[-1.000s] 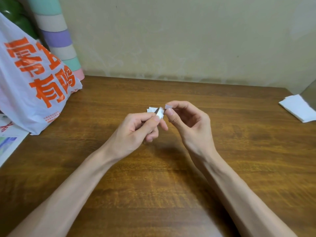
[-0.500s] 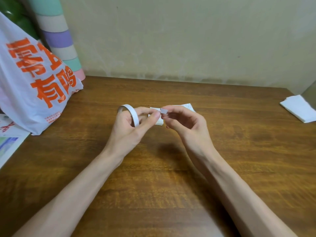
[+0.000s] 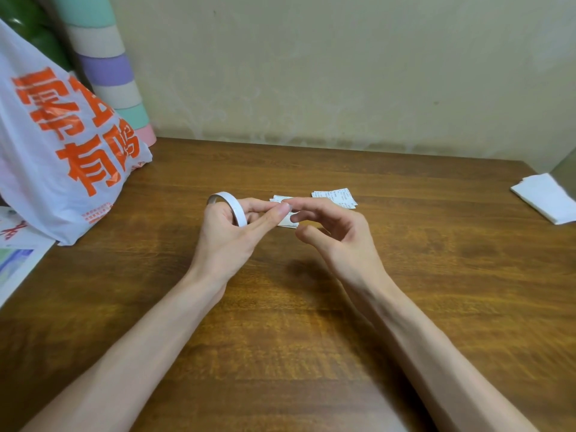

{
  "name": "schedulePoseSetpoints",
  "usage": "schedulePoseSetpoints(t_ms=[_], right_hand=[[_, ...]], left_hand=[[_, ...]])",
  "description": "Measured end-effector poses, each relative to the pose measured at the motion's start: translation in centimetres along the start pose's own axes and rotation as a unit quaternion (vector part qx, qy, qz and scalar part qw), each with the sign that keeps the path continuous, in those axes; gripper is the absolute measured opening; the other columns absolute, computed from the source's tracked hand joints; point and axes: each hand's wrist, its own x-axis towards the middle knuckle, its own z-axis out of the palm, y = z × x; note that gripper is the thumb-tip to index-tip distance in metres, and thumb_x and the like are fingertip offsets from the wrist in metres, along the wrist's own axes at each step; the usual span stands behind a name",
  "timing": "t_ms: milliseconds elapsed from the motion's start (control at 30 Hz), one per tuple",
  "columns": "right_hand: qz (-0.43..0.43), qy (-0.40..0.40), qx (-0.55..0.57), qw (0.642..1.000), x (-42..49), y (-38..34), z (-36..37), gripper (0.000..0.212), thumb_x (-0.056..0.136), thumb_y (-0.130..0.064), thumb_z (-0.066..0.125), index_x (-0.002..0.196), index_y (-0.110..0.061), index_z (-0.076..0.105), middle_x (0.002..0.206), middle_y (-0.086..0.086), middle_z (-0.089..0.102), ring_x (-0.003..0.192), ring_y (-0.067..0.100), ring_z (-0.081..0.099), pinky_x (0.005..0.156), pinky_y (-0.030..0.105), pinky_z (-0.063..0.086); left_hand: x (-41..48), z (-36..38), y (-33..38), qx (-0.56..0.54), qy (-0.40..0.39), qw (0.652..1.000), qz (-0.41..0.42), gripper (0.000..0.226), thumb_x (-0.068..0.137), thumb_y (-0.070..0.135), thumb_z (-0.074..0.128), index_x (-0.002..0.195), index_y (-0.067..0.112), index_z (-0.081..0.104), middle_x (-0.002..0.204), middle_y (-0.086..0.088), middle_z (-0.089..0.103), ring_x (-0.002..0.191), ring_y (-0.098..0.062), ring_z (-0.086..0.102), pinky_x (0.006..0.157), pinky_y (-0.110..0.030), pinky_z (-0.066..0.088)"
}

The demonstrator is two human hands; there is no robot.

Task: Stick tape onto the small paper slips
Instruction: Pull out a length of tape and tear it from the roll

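Left hand (image 3: pixel 230 241) has its grip curled round the tape roll (image 3: pixel 229 207), a light, stiff ring, over the surface (image 3: pixel 280 307). Right hand (image 3: pixel 339 235): grip loose, holding nothing, forefinger meeting the left thumb. Any tape end there is too small to make out. Just beyond, the paper slips (image 3: pixel 338 198) lie flat, one half hidden behind fingers. They look flimsy, likely best pinned at an edge.

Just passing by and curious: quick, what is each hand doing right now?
Left hand: closed, holding the tape roll.
Right hand: open, thumb and forefinger apart, gripping nothing that shows.
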Motion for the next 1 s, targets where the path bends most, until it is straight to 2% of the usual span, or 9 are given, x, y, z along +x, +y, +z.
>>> schedulePoseSetpoints(t_ms=[133,233,367,433,533,700,767,867,1000], right_hand=[[0.006,0.002,-0.008,1.0,-0.02,-0.16,0.05,0.041,0.09,0.014,0.061,0.114,-0.013,0.078,0.118,-0.001,0.076,0.103,0.013,0.068,0.095,0.036,0.055],[0.01,0.006,-0.002,1.0,-0.1,-0.23,0.02,0.037,0.091,0.013,0.062,0.113,-0.012,0.078,0.117,-0.001,0.076,0.101,0.012,0.068,0.094,0.031,0.054],[0.013,0.012,0.007,1.0,-0.07,-0.21,-0.06,0.031,0.095,0.007,0.065,0.115,-0.012,0.078,0.112,-0.002,0.077,0.097,0.007,0.067,0.088,0.025,0.054],[0.009,0.023,0.006,1.0,-0.04,-0.19,0.04,0.022,0.098,-0.001,0.069,0.113,-0.012,0.08,0.11,-0.003,0.078,0.097,0.007,0.068,0.085,0.024,0.053],[0.002,0.052,0.009,0.999,-0.09,-0.07,0.15,0.012,0.096,-0.01,0.075,0.106,-0.01,0.081,0.104,-0.002,0.08,0.092,0.014,0.071,0.082,0.027,0.055],[0.002,0.075,0.023,0.997,0.0,0.18,0.04,0.009,0.096,-0.009,0.075,0.1,-0.006,0.082,0.082,-0.009,0.077,0.075,0.002,0.067,0.073,0.016,0.049],[0.007,0.072,0.033,0.997,0.02,0.1,0.07,0.013,0.098,-0.003,0.071,0.102,-0.006,0.082,0.082,-0.01,0.077,0.071,0.001,0.065,0.07,0.015,0.049],[0.006,0.051,0.018,0.999,-0.05,-0.08,0.24,0.035,0.095,0.011,0.058,0.11,-0.009,0.082,0.088,-0.005,0.078,0.071,0.002,0.064,0.072,0.016,0.049],[0.002,0.027,-0.011,1.0,-0.08,0.11,0.32,0.051,0.089,0.014,0.053,0.118,-0.017,0.081,0.101,0.005,0.078,0.075,0.007,0.065,0.076,0.023,0.05]], left_hand=[[0.1,-0.01,-0.13,-0.005,0.005,1.0,-0.009,0.02,0.088,0.028,0.082,0.089,0.008,0.082,0.052,0.004,0.034,0.046,-0.006,0.031,0.055,-0.005,0.039],[0.07,-0.05,-0.1,0.006,-0.003,1.0,-0.005,0.02,0.088,0.029,0.083,0.087,0.009,0.082,0.055,-0.003,0.03,0.05,-0.011,0.026,0.057,-0.007,0.038],[0.19,-0.05,-0.18,0.03,0.009,0.999,0.021,0.012,0.087,0.03,0.084,0.09,0.018,0.083,0.059,-0.008,0.028,0.056,-0.021,0.026,0.068,-0.021,0.051],[0.27,-0.08,-0.17,0.051,0.026,0.998,0.04,0.012,0.087,0.03,0.084,0.089,0.019,0.081,0.056,-0.006,0.032,0.052,-0.017,0.028,0.063,-0.025,0.048],[0.27,-0.07,-0.13,0.059,0.033,0.996,0.061,0.014,0.087,0.028,0.084,0.086,0.016,0.078,0.052,0.001,0.033,0.048,-0.011,0.028,0.053,-0.019,0.037],[0.13,0.09,-0.02,0.076,0.026,0.992,0.093,0.015,0.088,0.025,0.083,0.084,0.013,0.077,0.051,-0.001,0.034,0.047,-0.009,0.029,0.054,-0.014,0.037],[0.0,0.21,-0.02,0.089,0.018,0.991,0.101,0.015,0.087,0.027,0.084,0.082,0.015,0.076,0.051,-0.001,0.033,0.047,-0.01,0.029,0.053,-0.018,0.035],[-0.18,0.37,-0.09,0.104,0.017,0.989,0.1,0.014,0.087,0.031,0.084,0.083,0.019,0.078,0.05,0.007,0.03,0.047,-0.01,0.026,0.053,-0.021,0.034],[-0.16,0.21,-0.12,0.099,0.037,0.992,0.072,0.013,0.091,0.034,0.08,0.089,0.021,0.081,0.048,0.013,0.03,0.047,-0.008,0.028,0.056,-0.036,0.04]])
